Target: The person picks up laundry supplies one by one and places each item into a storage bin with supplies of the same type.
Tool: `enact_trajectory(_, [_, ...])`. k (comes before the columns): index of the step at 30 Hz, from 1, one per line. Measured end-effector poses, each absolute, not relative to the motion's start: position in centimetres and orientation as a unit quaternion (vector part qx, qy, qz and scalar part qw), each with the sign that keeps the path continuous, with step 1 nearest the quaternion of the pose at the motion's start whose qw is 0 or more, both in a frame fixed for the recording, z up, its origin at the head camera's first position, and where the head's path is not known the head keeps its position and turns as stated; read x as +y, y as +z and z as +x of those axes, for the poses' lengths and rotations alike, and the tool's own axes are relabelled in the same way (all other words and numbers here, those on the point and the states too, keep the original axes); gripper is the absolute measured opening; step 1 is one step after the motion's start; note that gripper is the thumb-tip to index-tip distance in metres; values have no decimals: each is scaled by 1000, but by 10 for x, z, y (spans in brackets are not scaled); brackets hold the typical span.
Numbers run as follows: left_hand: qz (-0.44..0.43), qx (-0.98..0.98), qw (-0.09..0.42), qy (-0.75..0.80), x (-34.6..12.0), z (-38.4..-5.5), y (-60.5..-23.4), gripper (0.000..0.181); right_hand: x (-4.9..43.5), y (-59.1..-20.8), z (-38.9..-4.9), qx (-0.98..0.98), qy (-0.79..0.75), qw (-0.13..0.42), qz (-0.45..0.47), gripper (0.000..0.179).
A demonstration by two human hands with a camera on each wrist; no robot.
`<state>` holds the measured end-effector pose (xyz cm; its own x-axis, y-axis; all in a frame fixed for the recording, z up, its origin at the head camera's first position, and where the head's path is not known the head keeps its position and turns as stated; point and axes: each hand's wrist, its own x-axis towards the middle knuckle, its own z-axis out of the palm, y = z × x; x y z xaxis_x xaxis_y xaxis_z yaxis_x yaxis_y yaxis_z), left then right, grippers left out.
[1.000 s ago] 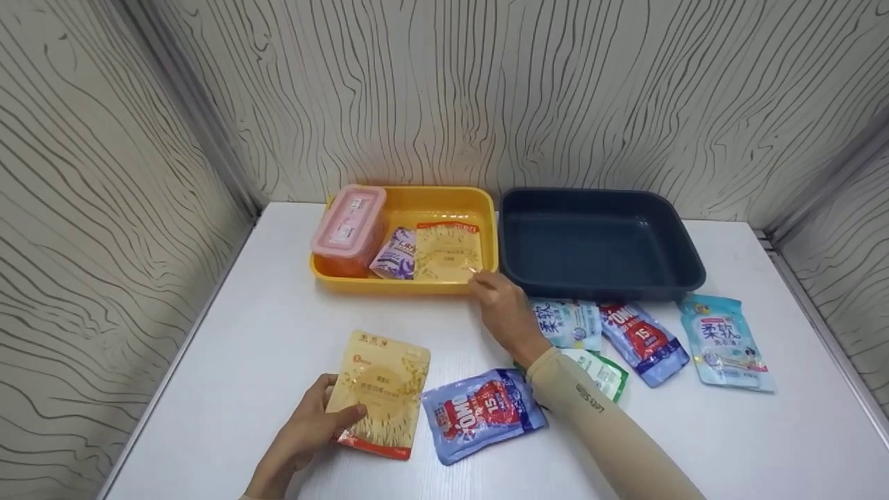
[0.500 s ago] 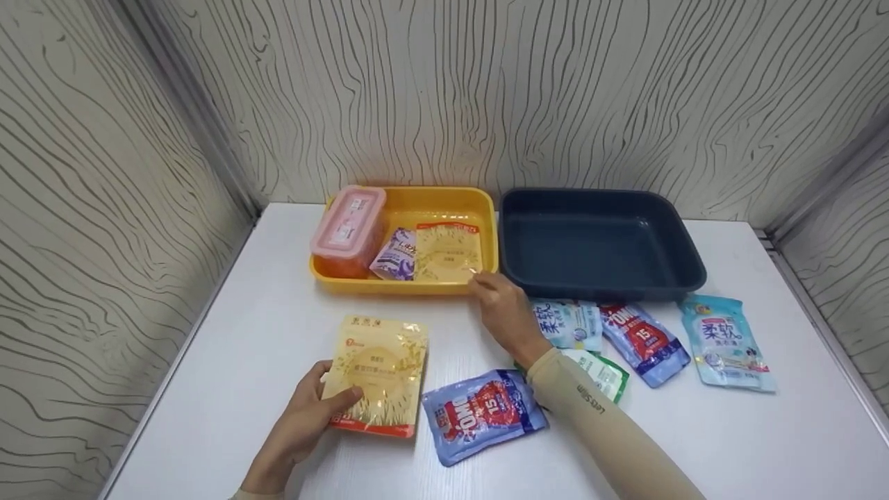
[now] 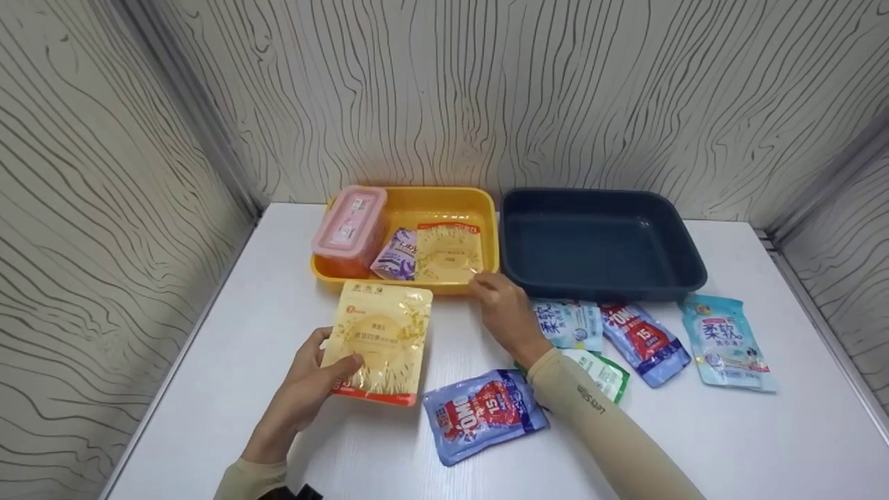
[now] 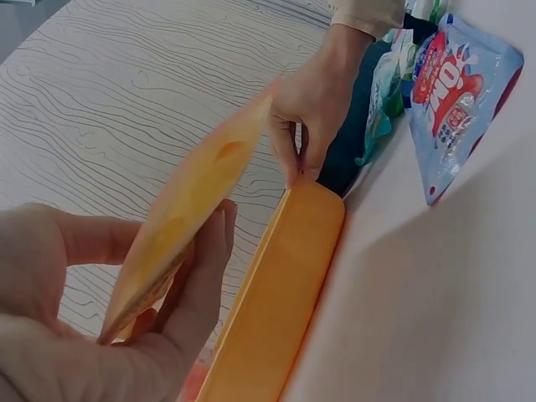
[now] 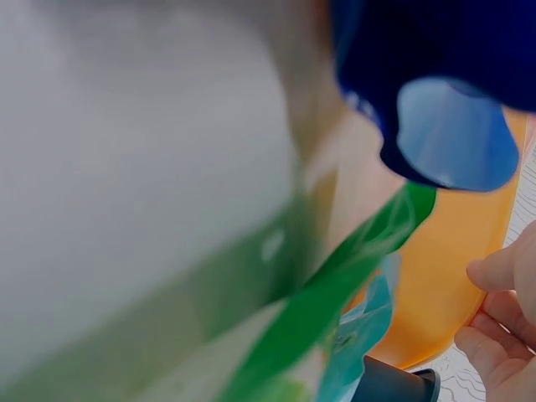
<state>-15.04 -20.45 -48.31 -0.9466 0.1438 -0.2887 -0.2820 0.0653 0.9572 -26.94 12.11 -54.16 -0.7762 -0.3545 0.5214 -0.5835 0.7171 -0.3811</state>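
Observation:
My left hand holds a flat yellow pouch with a red bottom edge, thumb on its front. The pouch is raised above the white table, its top close to the front wall of the yellow tray. In the left wrist view, the pouch appears nearly edge-on between thumb and fingers. At the tray's front right corner, my right hand pinches the rim. Inside the tray lie a second yellow pouch, a small purple packet and a pink lidded box, which leans on the left wall.
A dark blue tray stands right of the yellow one. In front lie a blue OMO pouch, another OMO pouch, light blue pouches and a green-edged pouch, partly under my right forearm. A patterned wall rises behind.
My left hand has lifted the yellow pouch and carried it forward, toward the yellow tray. The right hand has stayed at the tray's corner.

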Motion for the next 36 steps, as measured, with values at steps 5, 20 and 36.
enact_trajectory(5, [-40, 716, 137, 683, -197, -162, -472, 56, 121, -543, -270, -897, 249, 245, 272, 25])
enact_trajectory(20, [-31, 672, 76, 736, -191, -204, -452, 57, 120, -543, -269, -891, 256, 256, 273, 25])
enact_trajectory(36, [-56, 612, 56, 787, -180, -249, -442, 57, 120, -542, -270, -891, 256, 259, 271, 28])
